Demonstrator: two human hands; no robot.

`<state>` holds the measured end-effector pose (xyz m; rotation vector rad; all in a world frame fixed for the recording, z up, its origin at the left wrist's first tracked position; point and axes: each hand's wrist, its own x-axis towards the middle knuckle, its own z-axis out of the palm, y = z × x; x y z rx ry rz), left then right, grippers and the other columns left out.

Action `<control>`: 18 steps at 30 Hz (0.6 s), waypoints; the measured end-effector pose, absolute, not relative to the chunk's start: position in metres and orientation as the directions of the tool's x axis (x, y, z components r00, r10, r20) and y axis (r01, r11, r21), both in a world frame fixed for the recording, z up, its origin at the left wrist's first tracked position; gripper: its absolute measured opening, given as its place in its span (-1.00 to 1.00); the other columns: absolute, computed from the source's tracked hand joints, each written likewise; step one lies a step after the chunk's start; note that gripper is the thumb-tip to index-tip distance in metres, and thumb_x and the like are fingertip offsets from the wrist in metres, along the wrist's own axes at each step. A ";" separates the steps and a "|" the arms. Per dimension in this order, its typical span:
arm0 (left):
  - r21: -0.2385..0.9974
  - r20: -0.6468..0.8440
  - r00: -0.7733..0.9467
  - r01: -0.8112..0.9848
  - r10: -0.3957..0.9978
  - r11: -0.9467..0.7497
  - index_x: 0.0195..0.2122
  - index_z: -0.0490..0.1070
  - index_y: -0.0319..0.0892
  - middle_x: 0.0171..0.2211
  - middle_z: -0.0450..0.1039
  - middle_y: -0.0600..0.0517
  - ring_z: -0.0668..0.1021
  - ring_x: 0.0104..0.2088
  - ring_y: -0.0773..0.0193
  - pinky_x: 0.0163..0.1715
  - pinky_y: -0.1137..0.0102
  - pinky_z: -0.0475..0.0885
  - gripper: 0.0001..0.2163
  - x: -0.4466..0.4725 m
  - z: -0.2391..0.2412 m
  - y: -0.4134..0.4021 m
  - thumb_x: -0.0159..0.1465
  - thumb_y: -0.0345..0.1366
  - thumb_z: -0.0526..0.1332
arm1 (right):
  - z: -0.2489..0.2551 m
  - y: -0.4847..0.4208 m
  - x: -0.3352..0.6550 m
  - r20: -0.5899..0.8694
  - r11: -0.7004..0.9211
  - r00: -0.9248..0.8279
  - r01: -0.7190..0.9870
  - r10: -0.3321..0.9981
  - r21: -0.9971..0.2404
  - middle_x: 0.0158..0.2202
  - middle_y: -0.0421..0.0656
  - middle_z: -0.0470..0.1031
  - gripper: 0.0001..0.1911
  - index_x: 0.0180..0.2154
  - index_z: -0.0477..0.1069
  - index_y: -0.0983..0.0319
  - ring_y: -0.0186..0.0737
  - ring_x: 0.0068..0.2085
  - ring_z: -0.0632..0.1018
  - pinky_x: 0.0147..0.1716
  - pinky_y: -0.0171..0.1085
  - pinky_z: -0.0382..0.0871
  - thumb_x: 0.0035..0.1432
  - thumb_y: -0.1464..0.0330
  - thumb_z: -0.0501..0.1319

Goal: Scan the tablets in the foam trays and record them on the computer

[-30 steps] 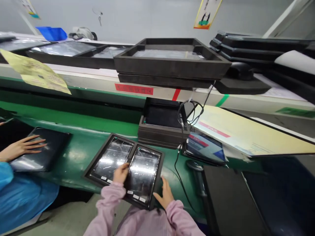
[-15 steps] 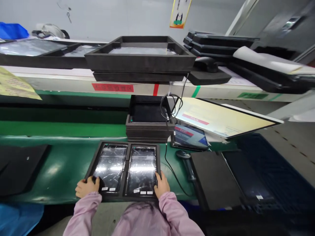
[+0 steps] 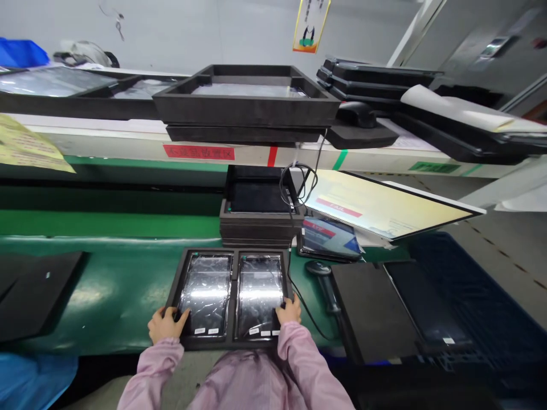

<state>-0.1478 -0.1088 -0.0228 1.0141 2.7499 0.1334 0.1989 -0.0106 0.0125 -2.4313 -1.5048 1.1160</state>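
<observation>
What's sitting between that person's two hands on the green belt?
A dark two-slot tray lies between the left hand and right hand, holding two wrapped glossy panels side by side; the head view shows both hands gripping its near corners.

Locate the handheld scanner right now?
In the head view the scanner lies on the green belt, right of the two-slot tray held by both hands, just below the small tablet.

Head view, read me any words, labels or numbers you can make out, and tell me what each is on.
"FAIL": red band on the monitor.
Red label on the shelf edge: characters too blurred to read.
Tablet red banner: unreadable.
White stickers on the bagged screens in the tray: too small.
Yellow sheet and wall poster: print illegible.
</observation>
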 end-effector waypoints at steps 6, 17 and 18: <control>0.137 -0.110 -0.738 0.652 0.666 0.745 -0.11 0.47 -0.18 0.08 0.25 -0.19 0.34 0.06 -0.09 0.00 0.20 0.29 -0.58 -0.143 -0.027 -0.111 0.18 0.03 0.15 | 0.019 -0.011 0.203 -0.461 -0.523 0.288 0.661 0.839 -0.538 0.28 0.09 0.05 -0.62 -0.14 0.44 0.26 0.24 0.23 0.24 0.13 0.13 0.19 -0.06 0.38 0.12; 0.158 -0.100 -0.786 0.593 0.610 0.790 -0.18 0.45 -0.14 0.02 0.32 -0.20 0.43 -0.07 -0.13 -0.15 0.14 0.35 -0.60 -0.136 -0.033 -0.100 0.27 -0.01 -0.06 | 0.056 -0.004 0.163 -0.367 -0.303 -0.134 0.347 0.921 -0.888 -0.61 -0.27 0.38 -0.48 -0.01 0.30 0.28 -0.30 -0.55 0.38 -0.47 -0.32 0.30 -0.05 0.27 0.21; 0.162 -0.097 -0.786 0.592 0.610 0.789 -0.17 0.45 -0.13 0.02 0.33 -0.20 0.43 -0.07 -0.13 -0.14 0.14 0.35 -0.60 -0.137 -0.038 -0.101 0.27 -0.01 -0.06 | 0.064 -0.001 0.167 -0.335 -0.254 -0.151 0.394 0.930 -0.883 -0.67 -0.30 0.30 -0.52 -0.05 0.37 0.30 -0.32 -0.59 0.32 -0.52 -0.34 0.25 -0.05 0.27 0.21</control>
